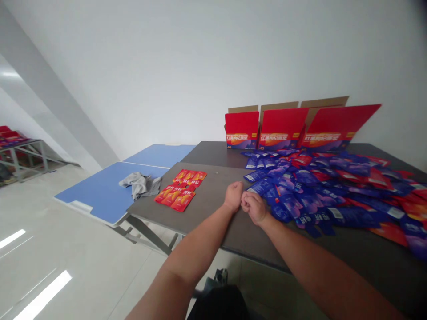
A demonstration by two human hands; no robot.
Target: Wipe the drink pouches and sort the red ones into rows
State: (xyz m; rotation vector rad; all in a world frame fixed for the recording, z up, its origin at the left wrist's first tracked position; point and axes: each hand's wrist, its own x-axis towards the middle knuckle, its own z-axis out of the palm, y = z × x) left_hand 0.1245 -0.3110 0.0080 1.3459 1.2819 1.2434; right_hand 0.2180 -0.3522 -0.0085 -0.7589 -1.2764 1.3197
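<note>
My left hand rests on the dark table as a loose fist, with nothing showing in it. Beside it, my right hand is curled into a fist too, its knuckles close against the left one; no object shows there either. Just right of my hands spreads a heap of blue pouches mixed with red pouches. To the left lie several red pouches in two neat rows, the near row overlapping the far one.
Three open red cartons stand against the wall behind the heap. A grey cloth lies on the blue table at the left. Farther left, another table holds red items.
</note>
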